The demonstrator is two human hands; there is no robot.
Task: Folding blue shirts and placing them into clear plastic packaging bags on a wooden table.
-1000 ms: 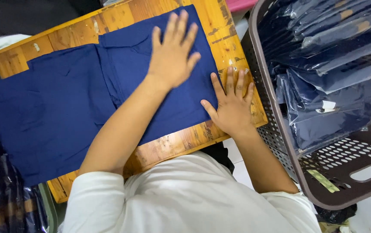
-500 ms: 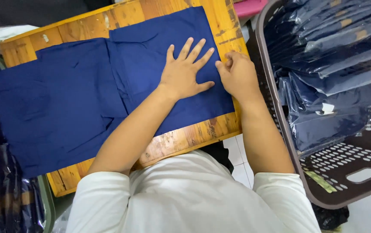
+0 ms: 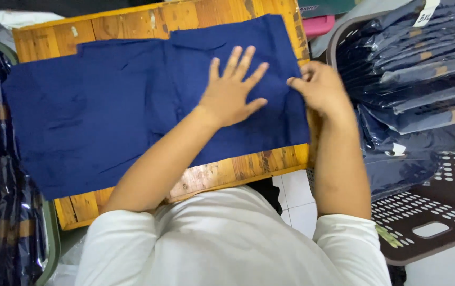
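both hands on navy garment: left hand flat, right hand pinching its edge.

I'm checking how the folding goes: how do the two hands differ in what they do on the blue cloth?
The left hand lies flat on the blue cloth with its fingers spread, while the right hand is curled and pinches the cloth's right edge. The left hand sits well inside the cloth; the right hand is at the border, over the wooden table. Both are bare and touch the same cloth.
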